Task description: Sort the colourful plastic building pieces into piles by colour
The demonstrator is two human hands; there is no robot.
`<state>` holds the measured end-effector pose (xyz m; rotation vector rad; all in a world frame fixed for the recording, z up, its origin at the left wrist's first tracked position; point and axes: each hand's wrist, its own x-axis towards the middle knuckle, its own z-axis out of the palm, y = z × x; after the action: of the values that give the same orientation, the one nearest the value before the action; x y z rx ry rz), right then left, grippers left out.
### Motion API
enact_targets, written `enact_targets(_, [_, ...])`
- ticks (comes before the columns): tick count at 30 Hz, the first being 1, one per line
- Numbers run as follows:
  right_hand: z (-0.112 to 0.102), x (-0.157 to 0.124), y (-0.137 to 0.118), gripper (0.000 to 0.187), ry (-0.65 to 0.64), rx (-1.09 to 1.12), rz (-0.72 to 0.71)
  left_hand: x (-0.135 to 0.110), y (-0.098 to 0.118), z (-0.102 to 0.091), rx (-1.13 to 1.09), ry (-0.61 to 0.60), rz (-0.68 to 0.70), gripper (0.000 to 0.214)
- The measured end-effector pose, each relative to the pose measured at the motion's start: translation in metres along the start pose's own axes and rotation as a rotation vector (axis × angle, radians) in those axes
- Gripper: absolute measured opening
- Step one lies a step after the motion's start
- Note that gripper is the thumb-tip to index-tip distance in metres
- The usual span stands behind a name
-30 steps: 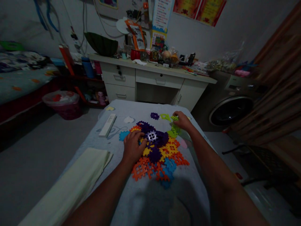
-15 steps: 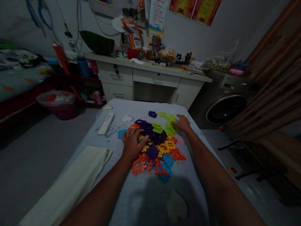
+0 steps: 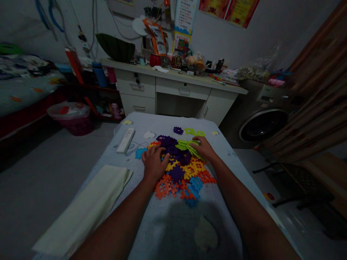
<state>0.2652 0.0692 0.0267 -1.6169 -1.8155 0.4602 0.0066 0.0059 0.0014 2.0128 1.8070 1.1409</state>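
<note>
A pile of flat plastic interlocking tiles with notched edges lies on the cloth-covered table (image 3: 119, 187). Dark purple tiles (image 3: 177, 153) fill the pile's middle. Orange tiles (image 3: 164, 186), yellow tiles (image 3: 189, 171) and blue tiles (image 3: 195, 183) spread toward me. My left hand (image 3: 155, 161) rests at the pile's left side, fingers apart, touching its edge and holding nothing. At the right, the fingers of my right hand (image 3: 204, 148) close on several lime green tiles (image 3: 187, 145), which lean tilted against the purple ones. My fingers partly hide these green tiles.
A loose purple tile (image 3: 178, 130) and green tiles (image 3: 193, 131) lie beyond the pile. To the left are a white box (image 3: 126, 141) and a folded cream cloth (image 3: 89, 206). Behind stand a cluttered desk (image 3: 181, 88) and a washing machine (image 3: 260, 115).
My right hand has moved left and slightly toward me, shifting the green tiles against the purple ones and tilting them. Two green tiles stay behind. My left hand has hardly moved.
</note>
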Motion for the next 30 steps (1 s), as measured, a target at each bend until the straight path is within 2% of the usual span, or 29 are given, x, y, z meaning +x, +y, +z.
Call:
enact_targets(2, [0.002,-0.003,-0.015,0.036,-0.012,0.082,0.007,0.001,-0.001,0.0,-0.023,0.026,-0.025,0.024])
enact_targets(5, [0.009,-0.01,-0.04,0.036,-0.105,0.194,-0.028,0.003,-0.005,-0.001,-0.127,0.045,-0.06,0.025])
enact_targets(11, [0.025,-0.02,-0.087,0.025,-0.344,0.283,-0.255,0.009,-0.014,-0.001,-0.422,0.133,-0.074,0.039])
enact_targets(13, [0.025,-0.012,-0.089,0.021,-0.321,0.27,-0.242,0.009,-0.015,-0.001,-0.456,0.141,-0.057,0.039])
enact_targets(15, [0.025,-0.001,-0.084,0.023,-0.2,0.147,-0.181,0.009,-0.016,-0.001,-0.474,0.144,-0.049,0.038])
enact_targets(17, [0.026,0.009,-0.073,0.036,-0.135,-0.013,-0.103,0.009,-0.016,-0.001,-0.484,0.142,-0.05,0.037])
enact_targets(20, [0.032,0.013,-0.058,0.076,-0.267,-0.106,-0.02,0.009,-0.015,-0.001,-0.485,0.115,-0.051,0.036])
enact_targets(22, [0.034,0.01,-0.055,0.089,-0.353,-0.085,-0.036,0.009,-0.014,-0.001,-0.489,0.091,-0.042,0.037])
enact_targets(26, [0.032,0.0,-0.063,0.08,-0.395,-0.013,-0.186,0.009,-0.012,-0.003,-0.513,0.049,-0.038,0.039])
enact_targets(30, [0.027,-0.012,-0.088,0.068,-0.39,0.076,-0.354,0.01,-0.014,-0.005,-0.583,0.032,-0.04,0.04])
